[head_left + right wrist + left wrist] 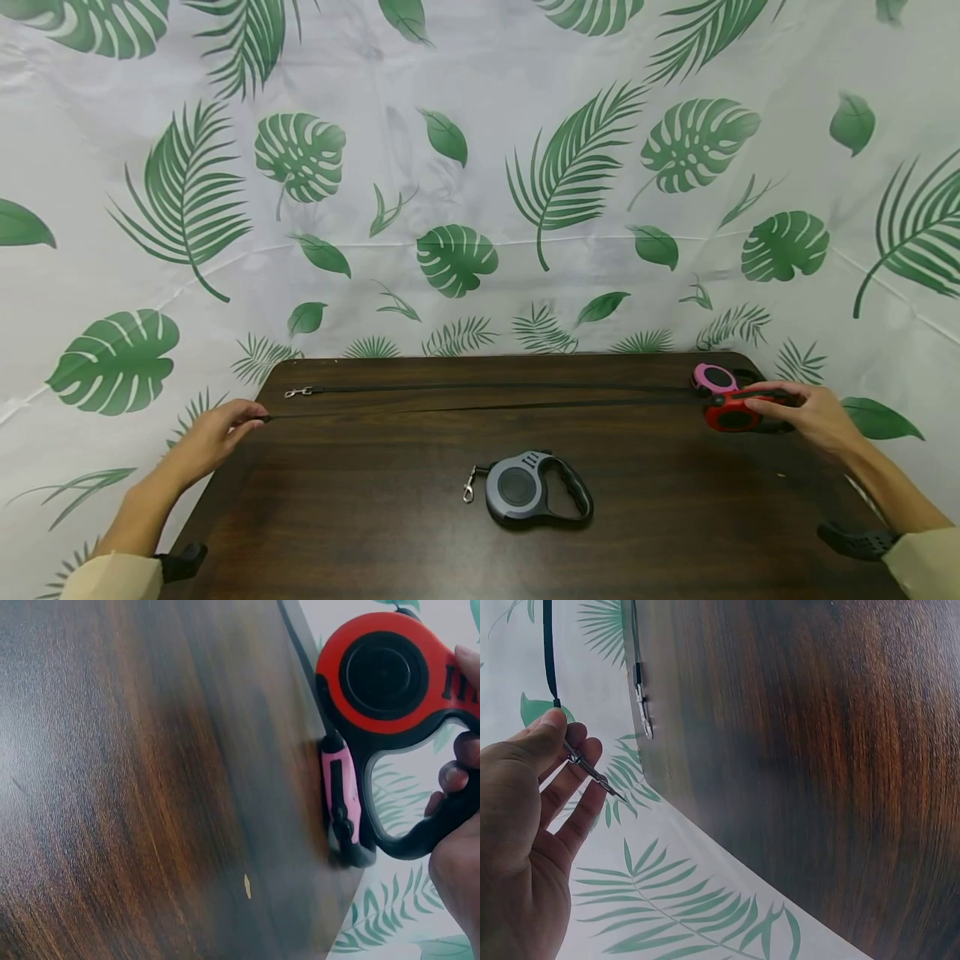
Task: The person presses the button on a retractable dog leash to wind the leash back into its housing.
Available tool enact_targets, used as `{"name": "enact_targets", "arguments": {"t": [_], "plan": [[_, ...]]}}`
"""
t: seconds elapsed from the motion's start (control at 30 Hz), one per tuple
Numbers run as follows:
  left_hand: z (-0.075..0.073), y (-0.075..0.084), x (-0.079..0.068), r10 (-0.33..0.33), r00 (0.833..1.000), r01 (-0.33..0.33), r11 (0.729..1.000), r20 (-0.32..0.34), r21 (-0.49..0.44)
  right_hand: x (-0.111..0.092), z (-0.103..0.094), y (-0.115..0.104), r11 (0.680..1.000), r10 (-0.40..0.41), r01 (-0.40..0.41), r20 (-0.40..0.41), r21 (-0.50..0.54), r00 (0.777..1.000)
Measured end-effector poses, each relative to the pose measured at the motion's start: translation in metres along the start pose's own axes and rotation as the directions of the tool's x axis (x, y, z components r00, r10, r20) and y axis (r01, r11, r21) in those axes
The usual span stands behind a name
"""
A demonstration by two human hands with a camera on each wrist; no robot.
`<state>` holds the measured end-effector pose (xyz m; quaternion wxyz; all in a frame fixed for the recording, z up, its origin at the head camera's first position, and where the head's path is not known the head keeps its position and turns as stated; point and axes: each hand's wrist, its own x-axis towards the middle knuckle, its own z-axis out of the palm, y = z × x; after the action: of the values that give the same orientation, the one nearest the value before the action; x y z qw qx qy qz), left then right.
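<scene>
My right hand (813, 414) grips the black handle of a red retractable dog leash (733, 414) at the table's right side; the right wrist view shows its fingers curled through the handle loop. From it a black strap (480, 407) runs drawn out across the table to my left hand (225, 425). There the thumb and fingers pinch the strap's end, with the metal clip (592, 771) hanging over the fingers. A pink retractable leash (714, 379) lies behind the red one, its strap (480, 386) stretched leftward to a silver clip (298, 392) on the table.
A grey retractable leash (517, 487) with a black handle lies at the table's middle front, its short clip (469, 485) pointing left. The dark wooden table (360, 517) ends at a white leaf-patterned cloth (480, 167) behind and at both sides.
</scene>
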<state>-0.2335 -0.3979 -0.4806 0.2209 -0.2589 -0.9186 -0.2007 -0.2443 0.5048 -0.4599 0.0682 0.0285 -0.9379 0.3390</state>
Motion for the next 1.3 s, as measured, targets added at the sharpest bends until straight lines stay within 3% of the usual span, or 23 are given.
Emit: {"name": "enact_targets", "arguments": {"t": [0.27,0.67,1.07,1.3], "plan": [[0.001,0.005,0.007,0.014,1.000,-0.014,1.000,-0.005,0.005,0.002,0.001,-0.006,0.999,-0.019,0.019,0.002,0.044,1.000],[0.003,0.014,0.016,0.019,1.000,-0.019,1.000,-0.010,-0.012,0.002,0.006,-0.019,0.998,-0.059,0.059,-0.031,-0.009,0.998],[0.010,0.019,0.025,0.100,0.993,-0.104,0.992,-0.056,-0.069,0.002,0.016,-0.029,0.988,-0.137,0.142,-0.081,0.059,0.987],[0.018,0.022,0.036,0.205,0.974,-0.214,0.972,-0.097,-0.093,0.001,0.025,-0.037,0.984,-0.157,0.163,-0.078,0.075,0.985]]}}
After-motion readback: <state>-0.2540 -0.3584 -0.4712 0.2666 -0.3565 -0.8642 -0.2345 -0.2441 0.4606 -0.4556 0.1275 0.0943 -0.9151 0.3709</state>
